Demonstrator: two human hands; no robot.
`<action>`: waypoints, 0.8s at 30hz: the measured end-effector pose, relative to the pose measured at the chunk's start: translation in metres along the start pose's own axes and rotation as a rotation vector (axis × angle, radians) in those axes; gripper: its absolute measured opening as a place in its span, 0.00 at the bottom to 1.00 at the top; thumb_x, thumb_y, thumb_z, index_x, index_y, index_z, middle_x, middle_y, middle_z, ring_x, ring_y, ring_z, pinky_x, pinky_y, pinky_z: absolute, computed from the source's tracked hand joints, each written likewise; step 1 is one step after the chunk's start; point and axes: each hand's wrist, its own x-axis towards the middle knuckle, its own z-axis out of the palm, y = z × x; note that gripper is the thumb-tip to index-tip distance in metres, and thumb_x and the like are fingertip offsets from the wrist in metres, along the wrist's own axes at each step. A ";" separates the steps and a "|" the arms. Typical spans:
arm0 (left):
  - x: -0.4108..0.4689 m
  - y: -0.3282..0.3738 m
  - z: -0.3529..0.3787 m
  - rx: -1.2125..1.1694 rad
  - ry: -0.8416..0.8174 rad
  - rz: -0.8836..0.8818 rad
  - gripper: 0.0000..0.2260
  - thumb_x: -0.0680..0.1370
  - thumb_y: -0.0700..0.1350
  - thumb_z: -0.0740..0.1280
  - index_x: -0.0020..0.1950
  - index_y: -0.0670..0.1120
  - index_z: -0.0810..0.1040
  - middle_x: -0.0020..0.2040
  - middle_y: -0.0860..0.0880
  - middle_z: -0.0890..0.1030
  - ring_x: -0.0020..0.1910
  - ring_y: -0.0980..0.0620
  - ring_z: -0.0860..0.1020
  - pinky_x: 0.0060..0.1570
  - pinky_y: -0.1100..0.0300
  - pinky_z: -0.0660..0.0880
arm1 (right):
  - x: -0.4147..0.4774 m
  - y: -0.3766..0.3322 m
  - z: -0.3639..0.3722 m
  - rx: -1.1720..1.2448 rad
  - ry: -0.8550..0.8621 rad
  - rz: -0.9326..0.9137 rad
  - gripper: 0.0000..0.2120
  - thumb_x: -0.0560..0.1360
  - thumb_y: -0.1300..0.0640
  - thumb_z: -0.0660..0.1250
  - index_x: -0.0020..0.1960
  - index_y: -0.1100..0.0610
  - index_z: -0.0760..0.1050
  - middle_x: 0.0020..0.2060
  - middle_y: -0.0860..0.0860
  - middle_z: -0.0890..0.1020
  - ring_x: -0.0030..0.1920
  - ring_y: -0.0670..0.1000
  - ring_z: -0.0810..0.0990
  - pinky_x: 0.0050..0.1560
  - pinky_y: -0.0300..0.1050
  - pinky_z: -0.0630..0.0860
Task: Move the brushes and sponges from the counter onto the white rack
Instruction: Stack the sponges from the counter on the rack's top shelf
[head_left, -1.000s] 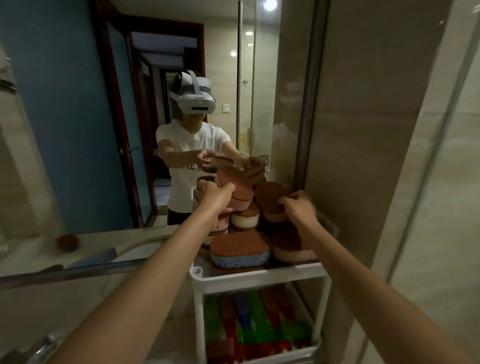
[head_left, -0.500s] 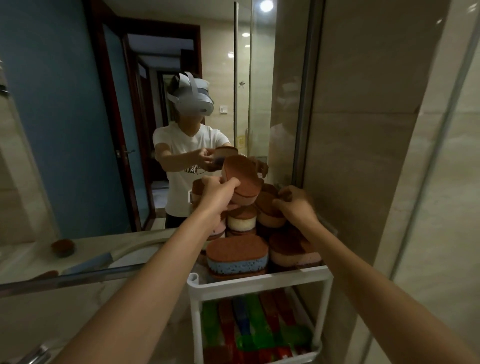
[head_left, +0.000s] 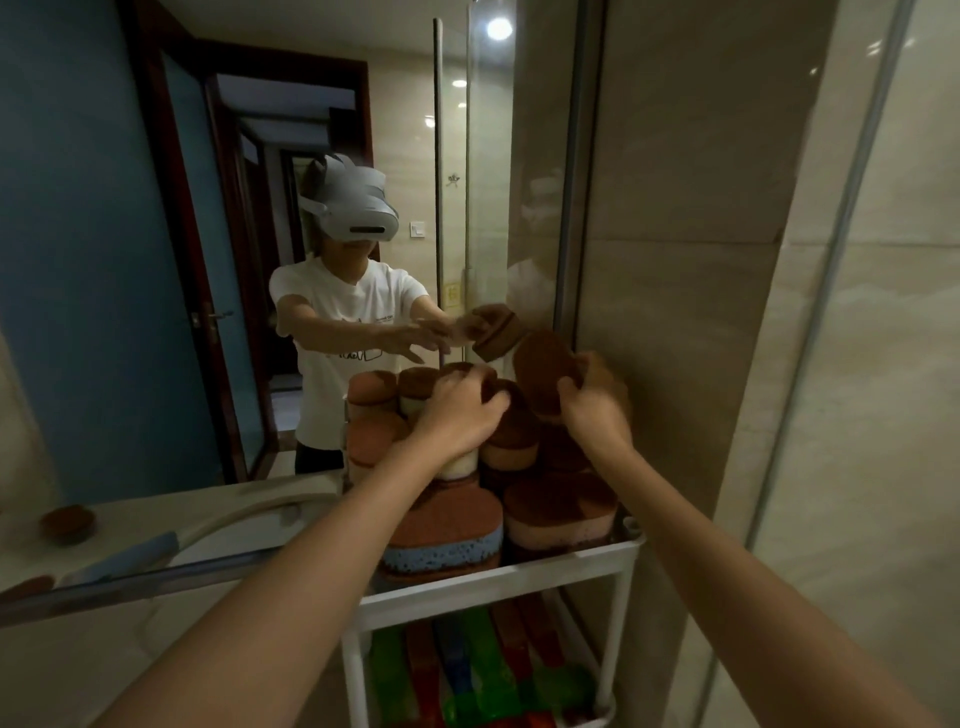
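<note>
**Operator:** Sponges (head_left: 441, 540) are piled on the top shelf of the white rack (head_left: 498, 579), against the mirror (head_left: 156, 260). From the head view I see my right hand (head_left: 592, 410) clenched round a brown-topped sponge (head_left: 543, 371), held tilted above the right side of the pile; thumb in front, fingers wrapped behind it.

**Inspector:** And the left?

**Operator:** My left hand (head_left: 457, 415) rests palm-down on the top of the pile, fingers curled over a brown sponge there. Whether it grips or merely presses, I cannot tell; the fingertips are hidden behind the hand.

**Inspector:** What else is unclear?

**Operator:** Motion blur smears both hands. The lower shelf holds coloured items (head_left: 467, 670), green, red and blue, too dim to identify. On the counter (head_left: 104, 525) a long-handled brush (head_left: 171, 540) lies near the mirror, with a small round brown object (head_left: 67, 522) at the far left; its kind I cannot make out.

**Inspector:** Difference from half a second ago?

**Operator:** Then my left hand held the raised sponge and the right sat on the pile. Now the right hand has it, further right, and the left has come down.
</note>
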 end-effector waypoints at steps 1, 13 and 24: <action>-0.001 -0.002 0.004 0.141 -0.068 0.033 0.24 0.78 0.56 0.57 0.73 0.51 0.64 0.73 0.44 0.66 0.74 0.43 0.60 0.72 0.45 0.61 | 0.000 0.002 0.001 -0.099 0.012 -0.027 0.20 0.80 0.56 0.57 0.70 0.57 0.64 0.65 0.58 0.73 0.64 0.59 0.73 0.64 0.55 0.72; -0.008 -0.019 0.020 0.561 -0.338 0.016 0.33 0.75 0.69 0.50 0.77 0.57 0.50 0.79 0.44 0.50 0.78 0.42 0.49 0.75 0.46 0.47 | 0.012 0.013 0.008 -0.291 -0.226 0.218 0.21 0.81 0.59 0.51 0.74 0.59 0.60 0.72 0.60 0.66 0.70 0.60 0.67 0.69 0.52 0.67; -0.012 -0.023 0.023 0.582 -0.325 0.041 0.31 0.77 0.66 0.51 0.77 0.57 0.49 0.79 0.43 0.49 0.78 0.42 0.49 0.76 0.46 0.46 | 0.004 0.024 0.018 -0.429 -0.248 0.087 0.21 0.81 0.50 0.54 0.69 0.60 0.67 0.67 0.60 0.72 0.65 0.61 0.72 0.62 0.52 0.70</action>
